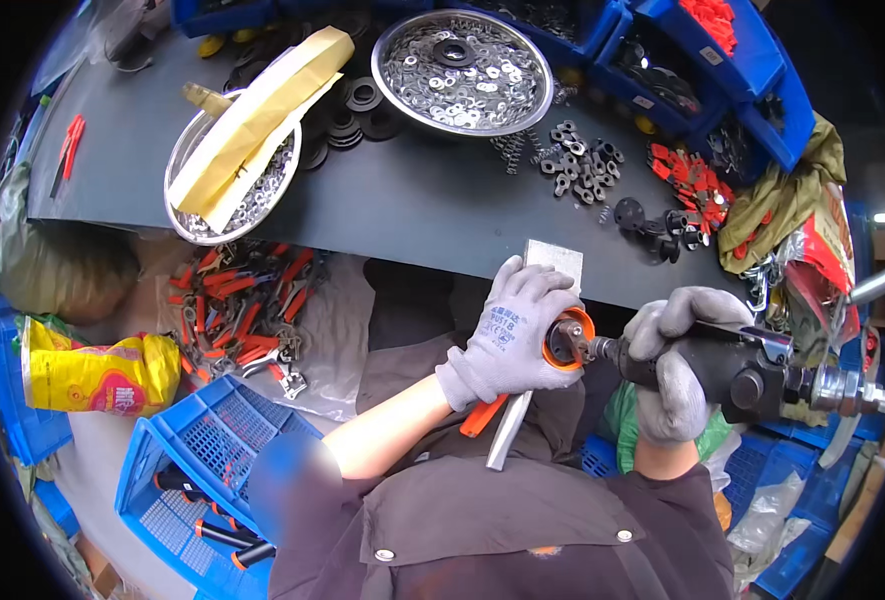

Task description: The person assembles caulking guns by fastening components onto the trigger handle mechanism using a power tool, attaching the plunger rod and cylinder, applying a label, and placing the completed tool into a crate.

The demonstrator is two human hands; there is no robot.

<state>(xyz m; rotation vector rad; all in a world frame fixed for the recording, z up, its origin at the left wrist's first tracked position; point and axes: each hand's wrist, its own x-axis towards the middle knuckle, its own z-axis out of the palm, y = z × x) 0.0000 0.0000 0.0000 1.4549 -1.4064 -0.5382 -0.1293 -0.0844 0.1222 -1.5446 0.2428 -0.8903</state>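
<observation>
My left hand (pixel 502 340), in a grey glove, is wrapped round a hand tool with an orange-rimmed round head (pixel 579 322). Below that hand an orange handle (pixel 483 415) and a flat silver bar (pixel 509 430) stick out. My right hand (pixel 676 398), gloved too, grips a black air-powered driver (pixel 737 378) with a metal hose fitting at its right end. The driver's tip meets the round head at its right side. A flat silver metal block (pixel 555 262) lies at the table edge just beyond my left fingers; its near end is hidden.
On the dark table (pixel 417 215) stand a steel bowl of washers (pixel 387 70) and another bowl (pixel 177 190) under yellow paper (pixel 252 135). Black metal parts (pixel 582 165) and red pieces (pixel 697 190) lie at the right. Orange-handled tools (pixel 237 310) and a blue crate (pixel 177 415) are at the left.
</observation>
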